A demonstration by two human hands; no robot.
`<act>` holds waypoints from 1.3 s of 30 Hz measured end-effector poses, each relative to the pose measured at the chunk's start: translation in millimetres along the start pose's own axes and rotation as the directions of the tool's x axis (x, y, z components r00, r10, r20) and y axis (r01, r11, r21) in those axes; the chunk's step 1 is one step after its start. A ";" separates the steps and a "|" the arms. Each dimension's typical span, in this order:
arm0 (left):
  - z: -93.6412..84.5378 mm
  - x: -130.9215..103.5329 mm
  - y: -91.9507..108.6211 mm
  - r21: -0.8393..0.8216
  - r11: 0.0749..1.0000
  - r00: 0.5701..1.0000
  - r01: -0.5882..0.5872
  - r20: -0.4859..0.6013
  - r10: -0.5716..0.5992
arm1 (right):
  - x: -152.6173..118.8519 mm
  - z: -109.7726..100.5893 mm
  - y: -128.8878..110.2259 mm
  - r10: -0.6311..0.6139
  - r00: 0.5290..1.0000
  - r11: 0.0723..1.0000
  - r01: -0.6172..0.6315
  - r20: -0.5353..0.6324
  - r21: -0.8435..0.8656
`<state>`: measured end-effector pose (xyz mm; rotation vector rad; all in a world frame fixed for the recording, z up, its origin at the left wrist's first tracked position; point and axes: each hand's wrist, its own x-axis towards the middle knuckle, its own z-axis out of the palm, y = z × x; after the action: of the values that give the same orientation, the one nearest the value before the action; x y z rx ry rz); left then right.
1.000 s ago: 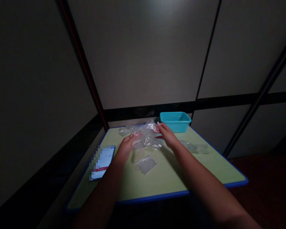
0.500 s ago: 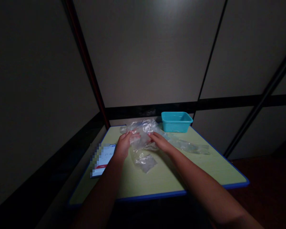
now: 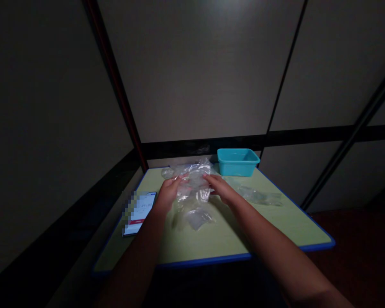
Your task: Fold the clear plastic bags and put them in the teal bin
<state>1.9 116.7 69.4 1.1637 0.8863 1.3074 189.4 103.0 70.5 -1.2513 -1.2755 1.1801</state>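
Note:
A crumpled clear plastic bag [image 3: 194, 179] is held between my two hands over the table. My left hand [image 3: 170, 190] grips its left side, some fingers showing through the film. On the other side, my right hand [image 3: 218, 187] pinches the bag with thumb and fingers. A whitish translucent plastic piece [image 3: 199, 217] lies on the tabletop just below; whether it joins the held bag I cannot tell. More clear plastic [image 3: 258, 196] is spread flat to the right of my right hand.
A turquoise plastic basket [image 3: 238, 168] stands at the table's back right. A phone with a lit screen [image 3: 143, 211] lies at the left beside my left forearm. The pale green table [image 3: 211, 248] has a blue edge and meets a panelled wall [image 3: 199, 85].
My right hand has shifted slightly right, and the gap between my hands is a little wider. The bag's film has changed shape between them.

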 end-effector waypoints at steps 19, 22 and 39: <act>-11.5 5.5 9.5 -0.323 0.891 0.947 0.318 0.154 -0.282 | 5.5 -17.7 0.8 -0.163 0.976 0.987 0.160 0.142 0.031; -12.2 6.4 9.0 -0.322 0.891 0.944 0.320 0.190 -0.271 | 4.9 -16.0 0.0 -0.195 0.974 0.977 0.182 0.119 0.110; -14.8 4.3 16.7 -0.522 0.844 0.992 0.121 0.090 -0.086 | 8.6 -18.5 1.2 -0.082 0.996 0.991 0.085 0.029 -0.108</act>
<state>-15.9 121.3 82.6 0.7054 0.4829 1.3061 207.8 111.8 70.7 -1.2529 -1.4127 1.0816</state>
